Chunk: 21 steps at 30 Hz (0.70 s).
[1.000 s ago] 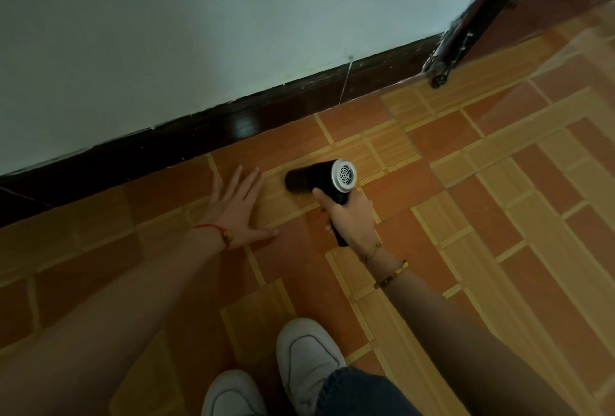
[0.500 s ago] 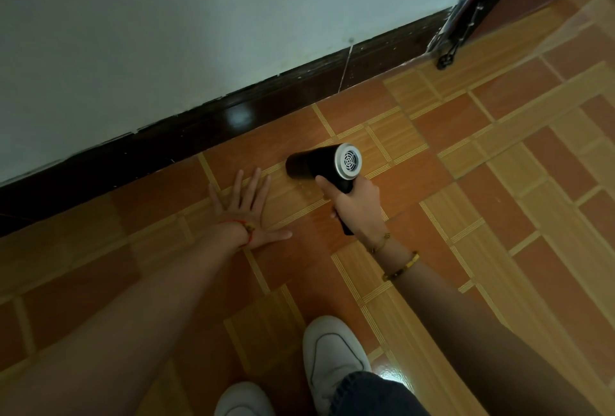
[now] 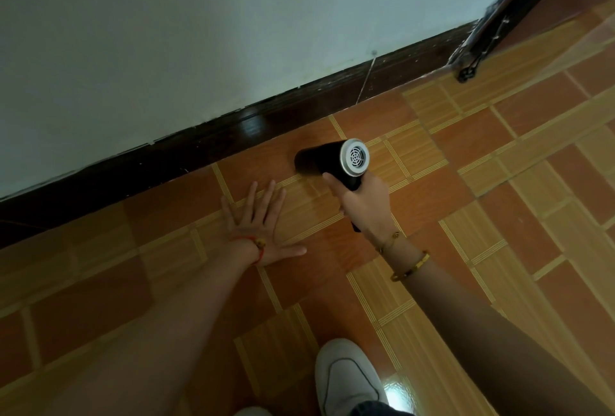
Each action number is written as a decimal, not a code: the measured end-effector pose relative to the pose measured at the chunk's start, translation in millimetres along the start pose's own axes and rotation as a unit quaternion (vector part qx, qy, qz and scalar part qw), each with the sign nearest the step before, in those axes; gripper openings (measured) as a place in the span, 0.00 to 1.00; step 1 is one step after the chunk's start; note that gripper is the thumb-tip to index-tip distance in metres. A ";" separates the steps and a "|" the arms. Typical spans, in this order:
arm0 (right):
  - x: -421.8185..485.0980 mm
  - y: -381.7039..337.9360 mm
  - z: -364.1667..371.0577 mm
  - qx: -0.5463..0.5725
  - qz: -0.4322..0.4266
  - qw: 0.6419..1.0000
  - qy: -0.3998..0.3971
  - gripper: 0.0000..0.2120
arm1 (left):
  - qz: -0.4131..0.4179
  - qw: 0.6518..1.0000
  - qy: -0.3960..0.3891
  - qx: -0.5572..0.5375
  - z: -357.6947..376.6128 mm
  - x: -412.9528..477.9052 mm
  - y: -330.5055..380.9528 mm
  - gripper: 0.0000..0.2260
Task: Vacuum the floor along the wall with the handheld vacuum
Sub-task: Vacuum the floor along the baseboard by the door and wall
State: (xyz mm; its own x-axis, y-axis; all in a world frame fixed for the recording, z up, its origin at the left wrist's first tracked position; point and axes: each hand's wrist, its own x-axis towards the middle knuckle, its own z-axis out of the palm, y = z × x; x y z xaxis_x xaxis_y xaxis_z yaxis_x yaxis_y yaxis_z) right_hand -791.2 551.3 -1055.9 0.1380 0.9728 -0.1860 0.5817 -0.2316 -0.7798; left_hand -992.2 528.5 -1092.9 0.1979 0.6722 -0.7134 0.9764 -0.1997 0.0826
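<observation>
Change from 1.0 s ago: the handheld vacuum (image 3: 327,159) has shifted toward the wall (image 3: 199,32). Its dark front end was over a striped tile and now lies over the plain red-brown tile just beside the baseboard (image 3: 233,139). The left hand (image 3: 259,225) is unchanged, on the same grout line. Two shoes showed earlier. Now one white shoe (image 3: 346,379) shows in full, with only a sliver of a second at the bottom edge.

Orientation: the barrel's long axis runs roughly parallel to the baseboard. The front end points to the person's left along the wall. The silver grille end faces right and partly up toward the camera. The handle drops off the barrel toward the person and passes through the right hand (image 3: 364,204), with its tip showing below the palm. The front end is blurred, so contact with the floor (image 3: 499,182) cannot be told.

Hands:
- Right: fingers and thumb wrapped round the vacuum handle, thumb lying up along it.
- Left: flat on the floor, palm down, fingers straight and spread, thumb out to the right. It sits near the vacuum, apart from it and on the side away from the wall.

Count:
- 1 vacuum
- 2 hands
- 1 red cord bracelet (image 3: 256,245) on the left wrist
- 2 gold bracelets (image 3: 409,265) on the right wrist
- 1 dark door frame (image 3: 519,6) at upper right, where the baseboard ends
</observation>
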 end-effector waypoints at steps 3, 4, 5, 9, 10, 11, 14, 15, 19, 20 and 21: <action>16.7 2.3 -2.3 -0.010 0.000 0.999 0.042 0.20 | 0.003 1.000 0.000 -0.007 0.7 1.4 -1.1 0.55; 22.3 2.8 -4.0 -0.017 0.000 0.998 0.054 0.21 | 0.005 1.000 0.001 -0.010 1.1 2.2 -1.5 0.55; 27.6 3.5 -5.7 -0.024 -0.001 0.998 0.064 0.21 | 0.006 1.000 0.002 -0.012 1.9 3.0 -2.0 0.55; 36.8 3.5 -6.9 -0.019 0.000 0.996 0.082 0.21 | 0.000 1.000 0.003 -0.010 2.5 3.3 -1.1 0.56; 35.3 3.2 -5.3 -0.017 -0.001 0.997 0.074 0.21 | 0.000 1.000 0.004 -0.012 2.2 3.2 -0.8 0.56; 32.7 2.9 -3.0 -0.014 -0.003 0.998 0.060 0.21 | 0.000 1.000 0.004 -0.014 1.9 3.1 -0.6 0.55; 22.1 1.6 3.0 -0.012 -0.008 1.000 0.019 0.17 | 0.005 1.000 0.007 -0.017 0.9 2.3 -0.5 0.55; 19.3 1.2 4.1 -0.013 -0.007 1.000 0.013 0.17 | 0.007 1.000 0.010 -0.015 1.0 2.1 -0.7 0.55; 17.6 0.7 1.8 0.007 0.001 1.000 0.015 0.17 | 0.005 1.000 0.010 -0.008 0.8 1.5 -1.4 0.56; 19.1 1.4 -0.2 0.006 0.003 1.000 0.024 0.17 | 0.003 1.000 0.008 -0.007 0.6 1.7 -1.4 0.56; 21.2 2.7 -2.7 0.000 0.003 0.999 0.036 0.18 | 0.003 1.000 0.006 -0.008 0.8 2.2 -1.4 0.56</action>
State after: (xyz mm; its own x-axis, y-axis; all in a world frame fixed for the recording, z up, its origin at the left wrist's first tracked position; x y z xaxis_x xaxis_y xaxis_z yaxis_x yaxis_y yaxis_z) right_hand -784.5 571.3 -1060.4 0.1984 0.9691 -0.1468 0.5800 -0.2368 -0.7794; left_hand -993.2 529.7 -1095.1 0.2055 0.6798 -0.7040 0.9762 -0.1935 0.0981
